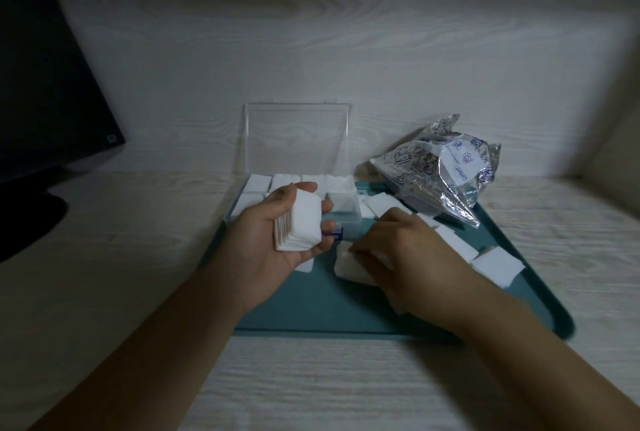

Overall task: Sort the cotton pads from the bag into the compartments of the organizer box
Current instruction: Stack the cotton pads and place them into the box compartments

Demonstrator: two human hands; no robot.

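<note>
My left hand [273, 229] holds a stack of square white cotton pads [302, 222] upright in front of the clear organizer box [341, 203], whose lid [298, 139] stands open. White pads fill the box compartments that I can see. My right hand [398, 250] lies palm down on the teal tray [311, 309], its fingers curled on a small pile of pads [349, 266]. More loose pads [495, 266] lie to the right on the tray. The crumpled clear plastic bag [446, 167] sits at the tray's back right.
A dark monitor [45, 91] with its round base [24, 222] stands at the left on the pale wood-grain desk [311, 378]. A wall of the same pale wood grain [311, 49] closes off the back, right behind the box lid.
</note>
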